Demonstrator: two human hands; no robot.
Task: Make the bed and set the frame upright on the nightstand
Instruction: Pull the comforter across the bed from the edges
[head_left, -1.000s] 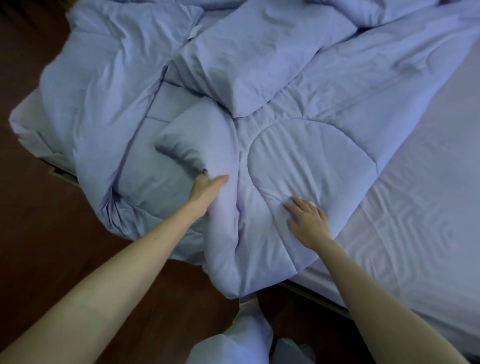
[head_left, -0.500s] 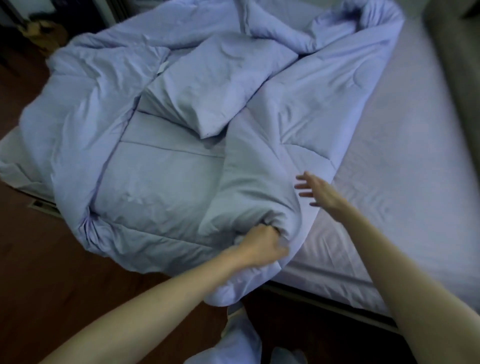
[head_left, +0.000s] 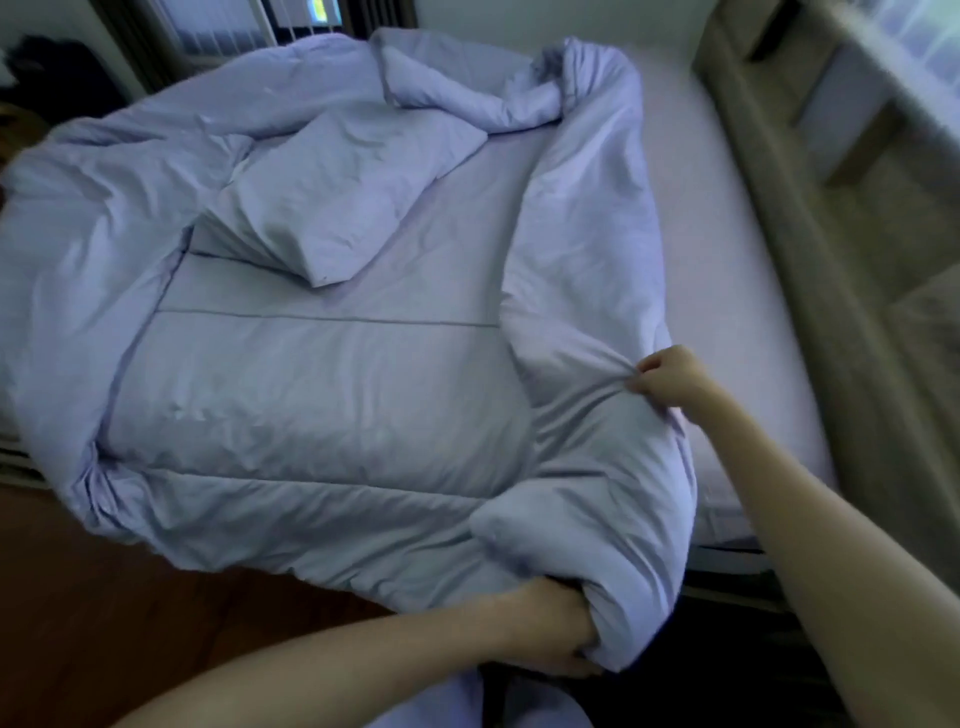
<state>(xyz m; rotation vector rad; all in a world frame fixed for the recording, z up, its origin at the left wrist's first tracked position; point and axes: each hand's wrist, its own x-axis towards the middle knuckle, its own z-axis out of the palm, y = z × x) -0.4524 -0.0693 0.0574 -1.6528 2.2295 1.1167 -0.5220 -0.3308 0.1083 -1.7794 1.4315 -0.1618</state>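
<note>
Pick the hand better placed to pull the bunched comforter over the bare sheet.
Right hand, probably: it pinches the lavender quilted comforter at the fold bordering the bare pale fitted sheet. The left hand grips the near corner, off the bed's edge.

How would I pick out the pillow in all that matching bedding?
Start at the bed, whose left side is buried under a bunched comforter. The pillow lies on top of it, toward the far end. It alone is a separate plump rectangle with sharp corners, untouched by either hand.
</note>
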